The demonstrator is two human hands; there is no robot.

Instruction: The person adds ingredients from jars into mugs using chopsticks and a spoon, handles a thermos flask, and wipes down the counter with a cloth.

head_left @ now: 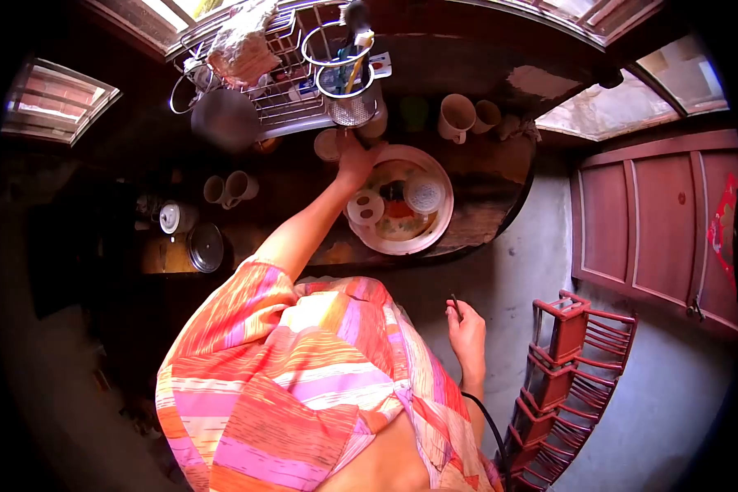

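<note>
My left hand [357, 157] reaches forward to the back of the dark wooden table, between a pale cup [327, 145] and the rim of a round tray [444, 215]. Its fingers are bent near the foot of a mesh utensil holder [353, 108]; what they hold, if anything, is hidden. On the tray lie a white lid with holes [365, 208] and a round white container [425, 194]. My right hand [466, 326] is low at my right side, its fingers closed on a thin dark object, too small to name.
A wire rack [291, 90] stands at the back. Mugs [457, 117] are behind the tray, with more cups [240, 187], a lidded white jar [177, 217] and a metal lid [206, 248] at left. Stacked red stools [553, 385] and a black cable [490, 422] are at lower right.
</note>
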